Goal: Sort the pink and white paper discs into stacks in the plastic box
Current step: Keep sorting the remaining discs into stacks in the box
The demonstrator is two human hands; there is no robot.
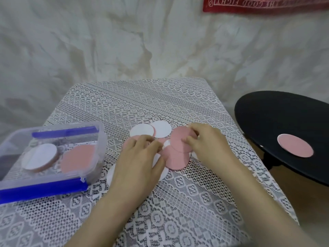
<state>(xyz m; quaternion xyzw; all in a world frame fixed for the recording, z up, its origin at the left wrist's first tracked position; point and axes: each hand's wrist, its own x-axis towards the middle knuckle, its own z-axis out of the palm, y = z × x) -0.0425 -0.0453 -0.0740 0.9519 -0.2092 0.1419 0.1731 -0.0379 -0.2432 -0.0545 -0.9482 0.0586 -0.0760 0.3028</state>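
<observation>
Several loose pink discs [178, 158] and white discs [142, 131] lie overlapping in the middle of the lace-covered table [178, 202]. My left hand [140, 161] rests on the left part of the pile, fingers curled onto the discs. My right hand [206, 143] pinches the edge of a pink disc [181, 139] at the pile's right side. The clear plastic box [99, 139] with blue clips stands at the left. Inside it are a white-topped stack [40, 156] on the left and a pink stack [78, 158] on the right.
A round black stool [277, 122] stands to the right of the table, and a single pink disc [294, 146] lies on it. Crumpled white cloth hangs behind. A red banner [267, 5] is at the top right.
</observation>
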